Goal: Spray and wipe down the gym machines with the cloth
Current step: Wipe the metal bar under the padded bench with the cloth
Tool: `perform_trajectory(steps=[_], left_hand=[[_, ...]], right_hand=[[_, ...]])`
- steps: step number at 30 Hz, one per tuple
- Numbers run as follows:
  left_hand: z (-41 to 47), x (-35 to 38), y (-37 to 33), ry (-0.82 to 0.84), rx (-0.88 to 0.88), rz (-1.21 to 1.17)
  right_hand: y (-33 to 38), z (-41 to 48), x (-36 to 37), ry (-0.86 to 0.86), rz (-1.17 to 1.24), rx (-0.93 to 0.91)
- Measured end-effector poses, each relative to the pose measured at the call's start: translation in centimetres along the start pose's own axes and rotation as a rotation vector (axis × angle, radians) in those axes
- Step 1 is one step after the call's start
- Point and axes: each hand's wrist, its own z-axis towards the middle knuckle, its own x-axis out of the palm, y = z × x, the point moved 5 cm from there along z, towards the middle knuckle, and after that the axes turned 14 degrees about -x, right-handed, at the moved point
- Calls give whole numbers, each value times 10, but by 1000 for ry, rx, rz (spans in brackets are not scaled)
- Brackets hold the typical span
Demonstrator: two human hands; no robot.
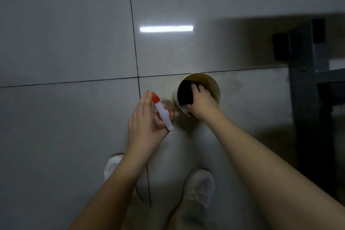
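A clear spray bottle with a white head and an orange nozzle stands upright on the grey tiled floor. My left hand is against its left side, thumb curled under the sprayer head, fingers lying along the bottle. Just to the right stands a round beige bucket. My right hand reaches into it and grips a dark cloth that fills most of the inside. The bucket's bottom is hidden.
A dark metal machine frame stands at the right edge, with a black pad higher up. My two light shoes are on the tiles below the hands. A ceiling light reflects on the floor ahead.
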Motion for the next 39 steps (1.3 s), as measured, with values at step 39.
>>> perform_trajectory(steps=[39], left_hand=[[-129,-114,-69,45,277,10]], right_hand=[[53,-205,-107,-456,1304,192]])
